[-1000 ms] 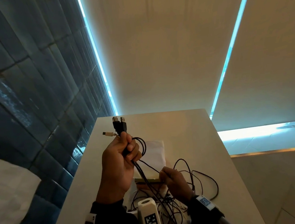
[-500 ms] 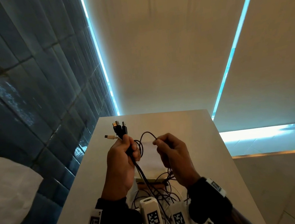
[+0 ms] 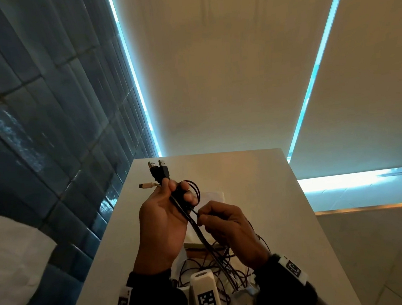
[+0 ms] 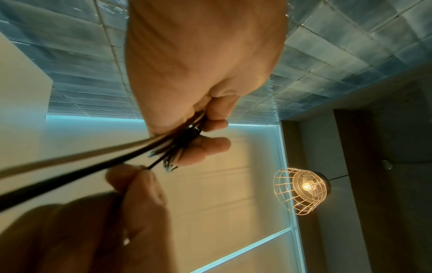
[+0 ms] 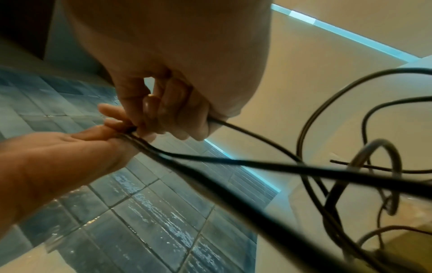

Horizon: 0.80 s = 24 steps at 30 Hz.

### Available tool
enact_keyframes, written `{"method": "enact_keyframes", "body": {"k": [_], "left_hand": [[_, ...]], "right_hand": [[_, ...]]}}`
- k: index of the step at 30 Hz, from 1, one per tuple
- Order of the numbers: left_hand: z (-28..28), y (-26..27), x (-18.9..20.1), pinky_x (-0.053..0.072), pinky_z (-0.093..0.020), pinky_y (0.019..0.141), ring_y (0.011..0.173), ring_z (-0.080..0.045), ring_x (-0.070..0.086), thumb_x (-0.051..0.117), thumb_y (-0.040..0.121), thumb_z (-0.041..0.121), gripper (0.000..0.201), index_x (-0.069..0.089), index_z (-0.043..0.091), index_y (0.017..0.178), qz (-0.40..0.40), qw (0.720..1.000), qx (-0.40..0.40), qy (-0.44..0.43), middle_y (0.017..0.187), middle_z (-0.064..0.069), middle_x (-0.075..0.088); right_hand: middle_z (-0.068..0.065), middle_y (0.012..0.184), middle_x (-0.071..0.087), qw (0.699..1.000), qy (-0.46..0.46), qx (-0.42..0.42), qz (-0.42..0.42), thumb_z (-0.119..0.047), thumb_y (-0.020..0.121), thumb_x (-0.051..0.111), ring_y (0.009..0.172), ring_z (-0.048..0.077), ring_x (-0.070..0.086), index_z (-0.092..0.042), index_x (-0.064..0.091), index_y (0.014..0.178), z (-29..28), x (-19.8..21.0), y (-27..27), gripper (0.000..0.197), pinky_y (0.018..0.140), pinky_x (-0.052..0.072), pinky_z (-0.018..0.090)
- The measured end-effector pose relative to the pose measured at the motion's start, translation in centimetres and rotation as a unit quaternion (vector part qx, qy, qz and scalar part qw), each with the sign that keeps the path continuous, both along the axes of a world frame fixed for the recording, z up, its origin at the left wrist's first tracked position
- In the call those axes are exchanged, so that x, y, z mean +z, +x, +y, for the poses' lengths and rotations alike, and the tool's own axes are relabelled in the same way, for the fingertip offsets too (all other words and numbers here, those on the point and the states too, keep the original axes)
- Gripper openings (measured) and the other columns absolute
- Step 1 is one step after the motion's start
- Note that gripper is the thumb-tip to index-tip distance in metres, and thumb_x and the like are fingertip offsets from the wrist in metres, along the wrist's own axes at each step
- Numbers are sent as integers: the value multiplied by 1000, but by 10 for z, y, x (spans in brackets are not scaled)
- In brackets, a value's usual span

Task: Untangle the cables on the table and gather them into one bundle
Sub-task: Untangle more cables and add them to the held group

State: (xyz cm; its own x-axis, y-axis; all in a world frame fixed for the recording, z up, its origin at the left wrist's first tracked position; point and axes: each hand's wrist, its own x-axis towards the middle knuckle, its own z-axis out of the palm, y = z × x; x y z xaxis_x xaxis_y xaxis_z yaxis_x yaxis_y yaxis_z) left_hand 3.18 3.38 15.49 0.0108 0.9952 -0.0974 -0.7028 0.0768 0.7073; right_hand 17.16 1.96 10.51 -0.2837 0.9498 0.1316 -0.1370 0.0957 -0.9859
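The right hand (image 3: 228, 230) is dropping back toward the left hand (image 3: 163, 219), pinching one thin black cable (image 3: 193, 211). The left is clenching the black plug-ended cable bunch (image 3: 159, 171) upright, anchoring gathered ends while loose strands are feeding in.

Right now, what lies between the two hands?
In the head view, only black cables span the narrow gap: the left hand grips them and the right hand pinches one strand just below.

Occluded and unclear regions

I cannot trace the cables (image 3: 212, 250) below the right hand (image 3: 228, 230); wrist cameras (image 3: 206, 295) cover the tangle, and near strands blur in the right wrist view.
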Motion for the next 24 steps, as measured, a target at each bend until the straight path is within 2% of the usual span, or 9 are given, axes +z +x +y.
{"method": "enact_keyframes", "body": {"k": [2, 5, 8, 11, 14, 18, 21, 24], "left_hand": [[0, 0, -1, 41, -31, 64, 56, -13, 48, 38, 96, 24, 25, 49, 13, 77, 4, 1000, 1, 9, 73, -5, 55], [2, -2, -3, 34, -27, 57, 51, -11, 38, 37, 97, 25, 26, 48, 14, 76, 12, 1000, -1, 13, 67, -1, 48], [2, -3, -2, 32, -23, 51, 48, -8, 31, 35, 98, 26, 29, 47, 14, 74, 24, 1000, -3, 16, 62, 2, 40], [3, -3, -5, 32, -21, 46, 46, -7, 28, 34, 99, 25, 31, 45, 13, 73, 33, 999, 0, 12, 59, 3, 35], [1, -3, -6, 31, -21, 45, 45, -7, 28, 36, 98, 25, 30, 45, 13, 72, 30, 1000, -5, 9, 58, 4, 32], [-2, -4, -2, 30, -21, 45, 45, -7, 28, 41, 92, 27, 24, 45, 13, 72, 20, 999, -23, 17, 56, 4, 31], [-2, -5, -2, 30, -21, 45, 45, -7, 28, 42, 90, 27, 23, 45, 13, 73, 23, 999, -22, 19, 55, 4, 32], [-2, -6, -1, 30, -21, 45, 45, -7, 27, 41, 92, 27, 24, 46, 13, 72, 15, 999, -24, 19, 55, 5, 32]], "right_hand": [[-7, 57, 43, 1000, -9, 0, -6, -17, 87, 58, 49, 10, 29, -15, 64, 76, 0, -8, 2, 13, 46, 22, 24], [-9, 58, 46, 999, -4, -6, -36, -17, 94, 57, 52, 6, 35, -12, 63, 76, 2, -24, 4, 19, 48, 28, 19], [-11, 60, 50, 996, 3, -25, -91, -18, 98, 53, 56, 2, 40, -4, 62, 78, 5, -48, 6, 26, 53, 34, 16], [-13, 57, 51, 994, -20, -34, -97, -14, 98, 52, 55, 0, 40, -2, 61, 78, 8, -70, 7, 25, 55, 35, 15], [-13, 58, 51, 993, -37, -42, -100, -12, 98, 52, 55, 0, 42, -7, 61, 76, 11, -81, 6, 23, 55, 37, 14], [-8, 61, 50, 990, -42, -74, -113, -14, 94, 53, 56, 5, 43, -15, 60, 69, 19, -100, 6, 25, 55, 37, 19], [2, 65, 51, 989, -75, -84, -99, -8, 95, 52, 59, 9, 46, -9, 59, 70, 19, -111, 8, 26, 55, 42, 22], [1, 65, 51, 987, -88, -86, -104, -5, 96, 51, 59, 8, 47, -9, 59, 71, 19, -116, 9, 27, 55, 42, 19]]}}
